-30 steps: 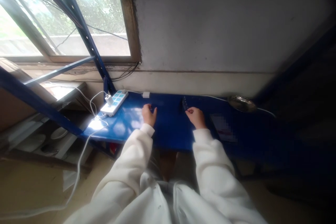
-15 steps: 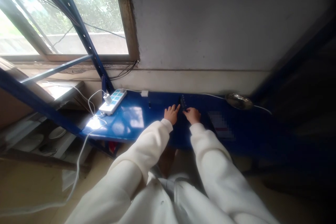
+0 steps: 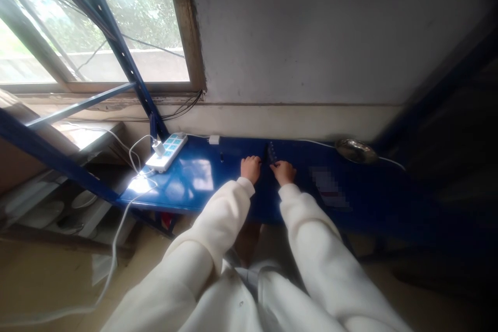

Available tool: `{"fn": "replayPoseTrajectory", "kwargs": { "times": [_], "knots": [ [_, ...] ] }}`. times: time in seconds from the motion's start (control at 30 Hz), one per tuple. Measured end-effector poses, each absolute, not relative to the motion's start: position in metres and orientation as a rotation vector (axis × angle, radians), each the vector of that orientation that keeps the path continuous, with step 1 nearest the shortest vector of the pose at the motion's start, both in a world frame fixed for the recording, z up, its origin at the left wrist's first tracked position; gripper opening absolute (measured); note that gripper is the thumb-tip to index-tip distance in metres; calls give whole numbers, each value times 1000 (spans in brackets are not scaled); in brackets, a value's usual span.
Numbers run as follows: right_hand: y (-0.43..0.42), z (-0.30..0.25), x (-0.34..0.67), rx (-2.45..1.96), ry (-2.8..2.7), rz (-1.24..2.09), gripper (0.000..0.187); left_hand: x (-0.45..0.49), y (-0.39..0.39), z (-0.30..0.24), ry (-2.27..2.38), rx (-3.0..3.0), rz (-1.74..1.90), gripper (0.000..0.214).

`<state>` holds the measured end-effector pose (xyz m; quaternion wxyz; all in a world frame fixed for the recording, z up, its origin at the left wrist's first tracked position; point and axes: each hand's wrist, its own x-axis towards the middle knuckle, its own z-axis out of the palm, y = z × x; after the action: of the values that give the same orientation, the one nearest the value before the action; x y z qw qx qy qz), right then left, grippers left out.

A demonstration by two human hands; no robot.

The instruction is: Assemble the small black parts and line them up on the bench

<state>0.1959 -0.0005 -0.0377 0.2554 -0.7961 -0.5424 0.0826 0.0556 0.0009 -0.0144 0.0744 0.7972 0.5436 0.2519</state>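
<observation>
In the head view, a small dark strip (image 3: pixel 272 151) with a row of bumps along it lies or stands on the blue tabletop (image 3: pixel 229 187); I cannot make out its kind. My right hand (image 3: pixel 284 172) pinches the near end of this strip between thumb and fingertips. Just left of it, my left hand (image 3: pixel 251 168) is closed, its fingers curled and its fingertips pointing toward the strip. A gap shows between the left hand and the strip. Whatever those left fingers hold, if anything, is hidden.
A white power strip (image 3: pixel 167 152) with a plugged-in charger sits at the table's left end, its cord trailing to the floor. A white block (image 3: pixel 214 139) and a small dark item (image 3: pixel 221 157) lie further right. A shiny metal bowl-like object (image 3: pixel 356 150) stands at the back right.
My left hand has curled its outstretched fingers closed and shifted slightly left, away from the strip. My right hand keeps its pinch on the strip, nearly in place.
</observation>
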Motion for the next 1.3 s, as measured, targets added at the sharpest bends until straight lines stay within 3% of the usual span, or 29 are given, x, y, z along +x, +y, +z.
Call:
{"fn": "replayPoseTrajectory", "kwargs": {
  "times": [0.47, 0.9, 1.3],
  "knots": [
    [-12, -21, 171, -1930, -1673, 48, 18, 22, -15, 18, 1562, 2226, 1240, 10],
    [-26, -5, 145, -1741, -1819, -57, 16, 0, -14, 23, 1498, 2334, 1311, 11],
    [-32, -9, 130, -1725, -1869, -46, 17, -20, -35, 30, 1152, 2705, 1167, 34]
  ]
}}
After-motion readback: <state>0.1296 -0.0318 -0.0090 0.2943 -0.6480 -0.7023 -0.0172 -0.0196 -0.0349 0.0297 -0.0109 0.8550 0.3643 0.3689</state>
